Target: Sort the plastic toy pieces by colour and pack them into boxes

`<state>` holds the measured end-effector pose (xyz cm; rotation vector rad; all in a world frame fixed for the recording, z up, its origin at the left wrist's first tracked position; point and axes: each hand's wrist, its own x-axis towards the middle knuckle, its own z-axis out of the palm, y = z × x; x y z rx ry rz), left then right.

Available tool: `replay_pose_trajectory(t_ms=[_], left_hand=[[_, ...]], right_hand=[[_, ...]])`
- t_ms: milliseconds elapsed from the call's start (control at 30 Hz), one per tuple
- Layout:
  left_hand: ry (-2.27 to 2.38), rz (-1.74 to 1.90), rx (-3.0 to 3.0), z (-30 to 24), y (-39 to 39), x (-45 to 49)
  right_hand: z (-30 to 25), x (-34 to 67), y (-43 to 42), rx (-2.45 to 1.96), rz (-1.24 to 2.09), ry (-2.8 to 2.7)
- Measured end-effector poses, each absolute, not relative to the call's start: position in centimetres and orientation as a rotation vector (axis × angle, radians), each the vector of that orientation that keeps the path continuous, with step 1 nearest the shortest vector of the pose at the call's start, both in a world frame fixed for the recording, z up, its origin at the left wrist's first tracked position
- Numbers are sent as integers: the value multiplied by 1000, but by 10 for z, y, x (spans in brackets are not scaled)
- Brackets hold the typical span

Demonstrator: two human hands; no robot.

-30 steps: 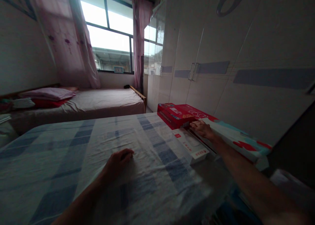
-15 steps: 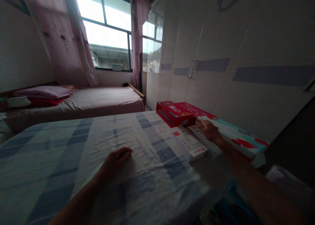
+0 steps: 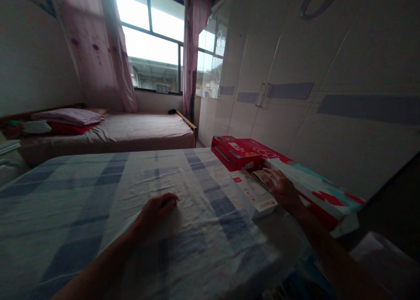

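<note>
My left hand rests on the striped sheet, its fingers loosely curled together with nothing visible in them. Over on the right, my right hand lies on top of a flat, pale box. Its fingers stretch forward across that box, which the hand and wrist partly cover. Directly to the left of the fingers is a white box with red print. Beyond it a red box with printed pictures sits on the sheet.
A long red, white and light-blue carton lies beside the right forearm. Behind it stands a pale wardrobe. A second bed with folded pink bedding is under the window. Dark items at the lower right are unclear.
My right hand has drawn back slightly from beside the red box onto the flat box, its fingers now extended. My left hand stays put. The view has turned slightly left.
</note>
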<state>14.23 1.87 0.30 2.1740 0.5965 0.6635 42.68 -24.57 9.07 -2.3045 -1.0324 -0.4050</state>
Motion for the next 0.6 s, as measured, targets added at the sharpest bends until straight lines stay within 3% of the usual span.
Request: replay_pose_trajectory(t_ms=[233,433,600], left_hand=[[577,680,2196,5,16,142],[553,685,2230,4,14,145],[533,705,2262,3,14,148]], right_hand=[[87,316,-131,-1674,190,-1258],[44,273,-69,-1634,355,-1188],[14,273,-62,-1692,254,-1423]])
